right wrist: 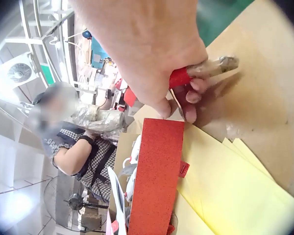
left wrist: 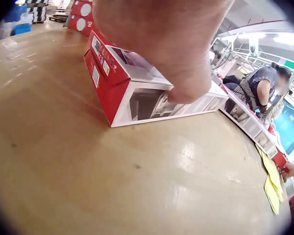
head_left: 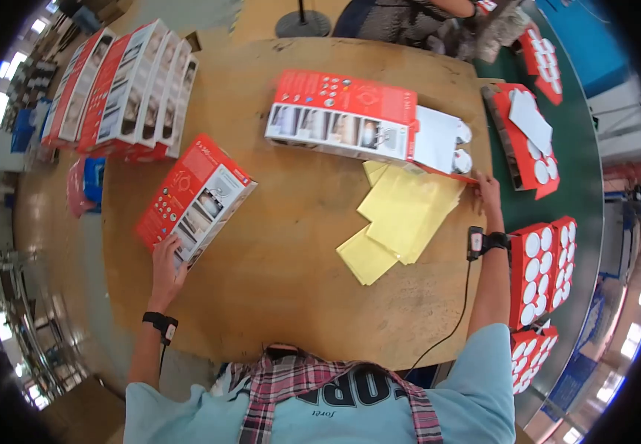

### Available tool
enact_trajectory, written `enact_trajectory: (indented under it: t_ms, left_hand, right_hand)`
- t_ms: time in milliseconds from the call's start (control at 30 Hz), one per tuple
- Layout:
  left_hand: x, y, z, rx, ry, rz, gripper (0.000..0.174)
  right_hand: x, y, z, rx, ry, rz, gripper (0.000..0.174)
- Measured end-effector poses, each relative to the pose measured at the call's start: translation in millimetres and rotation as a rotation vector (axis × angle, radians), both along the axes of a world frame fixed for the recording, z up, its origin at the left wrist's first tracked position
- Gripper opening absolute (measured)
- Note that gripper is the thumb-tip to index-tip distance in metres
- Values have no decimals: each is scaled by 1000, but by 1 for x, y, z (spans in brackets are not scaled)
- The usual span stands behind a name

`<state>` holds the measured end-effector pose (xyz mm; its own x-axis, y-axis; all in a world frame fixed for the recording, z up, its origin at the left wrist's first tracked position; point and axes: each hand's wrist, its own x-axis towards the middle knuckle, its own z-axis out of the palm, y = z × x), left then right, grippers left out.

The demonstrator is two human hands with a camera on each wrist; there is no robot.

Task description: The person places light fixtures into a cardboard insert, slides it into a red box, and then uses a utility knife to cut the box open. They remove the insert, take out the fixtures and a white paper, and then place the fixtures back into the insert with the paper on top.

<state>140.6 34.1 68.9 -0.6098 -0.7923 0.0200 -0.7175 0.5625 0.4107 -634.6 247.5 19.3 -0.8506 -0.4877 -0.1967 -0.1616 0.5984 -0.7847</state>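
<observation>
My left hand grips the near end of a red and white printed cardboard box, its thumb lying along the photo-printed side in the left wrist view. Farther off lies a second such box, its right end open with white inserts sticking out. At that end my right hand pinches a flap between thumb and fingers. A short red piece with a clear, plastic-looking end also shows at this hand; I cannot tell what it is. Yellow sheets lie fanned beside the open box.
Several similar boxes stand stacked at the far left of the wooden table. A green bench on the right carries red boxes with white round pieces. A person stands beyond the far edge. A cable hangs from my right wrist.
</observation>
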Motion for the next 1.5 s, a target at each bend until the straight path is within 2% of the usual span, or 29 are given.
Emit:
enact_trajectory:
  t_ms: [33,67,100,167,200,300,333,367,400,467,500,567,600,667,733,833,933,1000,1167,1233,1333,1433,1500]
  left_hand:
    - [11,2,0,35,-35,31,43]
    - [19,-1,-1,69,-67,54,37]
    - [19,-6,-2,53,10,86,32]
    - [-7,-29,-6,15,183,133,25]
    - [-25,-44,-6,2,203,115,28]
    - [-82,-86,1,-140,313,48,42]
    - [-94,-104,-8,-210,279,58,45]
    - [-103,-125,-23,-275,249,59,49]
    - [-109,-140,-35,-338,220,59,52]
    - [-115,-166,-52,-62,195,179,55]
    - [-120,-173,-59,77,168,232,57]
    - [-119,-170,-68,-76,184,163,55]
    - [-120,-162,-66,-86,182,144,55]
    - [-119,-144,-55,-110,156,123,53]
    - [-116,-131,-55,-69,196,90,52]
    - [-96,-110,-46,-22,207,87,51]
    - [-95,-93,-39,12,208,91,54]
    - [-82,-79,-40,50,209,127,56]
    - [-69,-53,-15,239,98,240,55]
    - [-63,-50,-14,275,79,234,51]
    - [-52,-59,-22,514,229,169,49]
    - [-41,-72,-13,900,369,178,50]
    - [-35,-81,-3,844,399,99,51]
  right_hand:
    - [-3,4,2,76,92,-20,40]
    - [-2,8,7,134,308,-2,44]
    - [0,13,9,104,473,-64,43]
    - [32,15,37,10,494,-119,37]
    - [39,17,43,-50,522,-114,35]
    - [100,9,70,-168,366,-13,38]
    - [108,9,61,-165,237,57,38]
    - [109,12,30,-376,36,164,42]
    - [169,-10,65,-272,96,171,44]
    - [215,-29,62,-155,-47,175,45]
    - [237,-36,62,-164,-76,253,45]
    - [268,-49,53,-217,-147,315,33]
    - [280,-57,61,-116,-132,317,30]
    - [304,-70,59,-102,-111,279,27]
    - [332,-79,55,-108,-186,296,26]
    - [383,-90,17,-220,-321,438,26]
    - [431,-97,0,-121,-204,592,43]
    - [460,-97,3,-80,-297,583,53]
    - [525,-90,22,168,-478,698,67]
    - [542,-84,5,30,-477,675,64]
    - [553,-78,-2,-75,-516,657,61]
    - [556,-72,13,-93,-479,673,57]
    - [559,-72,27,-130,-442,671,53]
